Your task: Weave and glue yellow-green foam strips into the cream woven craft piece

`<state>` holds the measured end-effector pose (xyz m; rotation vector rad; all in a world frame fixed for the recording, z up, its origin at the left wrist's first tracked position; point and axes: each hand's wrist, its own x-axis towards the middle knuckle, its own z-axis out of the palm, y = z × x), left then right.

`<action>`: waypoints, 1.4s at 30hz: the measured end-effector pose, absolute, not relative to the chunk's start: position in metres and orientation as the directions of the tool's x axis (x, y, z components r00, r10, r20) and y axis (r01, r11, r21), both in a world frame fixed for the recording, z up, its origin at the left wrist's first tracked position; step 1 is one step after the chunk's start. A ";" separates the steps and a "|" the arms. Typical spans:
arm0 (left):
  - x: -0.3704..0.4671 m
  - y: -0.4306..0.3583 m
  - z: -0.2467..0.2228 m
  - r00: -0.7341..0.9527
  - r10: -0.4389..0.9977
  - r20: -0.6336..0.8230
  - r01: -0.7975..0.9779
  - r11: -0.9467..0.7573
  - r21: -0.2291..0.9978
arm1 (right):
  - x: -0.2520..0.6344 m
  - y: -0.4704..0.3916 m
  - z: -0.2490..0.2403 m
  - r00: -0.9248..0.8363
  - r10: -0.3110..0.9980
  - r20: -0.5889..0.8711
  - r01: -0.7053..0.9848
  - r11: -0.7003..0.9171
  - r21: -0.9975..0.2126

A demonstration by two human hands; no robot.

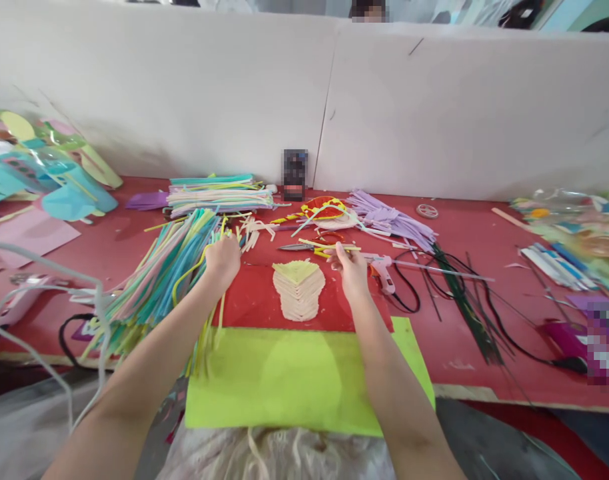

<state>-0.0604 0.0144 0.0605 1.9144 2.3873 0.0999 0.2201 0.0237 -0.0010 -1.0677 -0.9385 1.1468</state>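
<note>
The red table carries a lime mat, a red board overlapping it, and a bundle of coloured stems to the left. The left hand is curled at the bundle's upper end, its hold undeterminable; the right hand, over the board's right side, pinches a yellow stem. Between the hands, a cream-and-yellow ribbed piece lies on the board.

Looks bright, with soft, even light, faint shadows and small glints on the clear plastic at far left. Stretches and bends toward the edges, wide-angle style, and turns slightly soft around the left hand and right hand. Breaks into coarse blocks over the dark object by the white wall.
</note>
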 end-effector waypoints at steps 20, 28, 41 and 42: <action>-0.009 -0.017 -0.003 0.407 0.665 0.626 0.665 -0.686 0.295 | 0.180 -0.003 0.001 -0.106 0.994 -0.023 -0.051 -0.029 -0.998; -0.015 -0.018 0.004 0.382 0.677 0.629 0.610 -0.696 0.379 | 0.179 -0.005 0.001 -0.110 0.993 -0.031 -0.027 -0.034 -0.999; -0.018 -0.019 -0.002 0.598 0.606 0.524 0.498 -0.793 0.350 | 0.183 -0.005 -0.007 -0.274 0.953 -0.133 0.025 -0.131 -0.991; -0.018 -0.019 -0.002 0.601 0.602 0.526 0.492 -0.797 0.351 | 0.184 -0.005 -0.007 -0.284 0.948 -0.141 0.033 -0.137 -0.990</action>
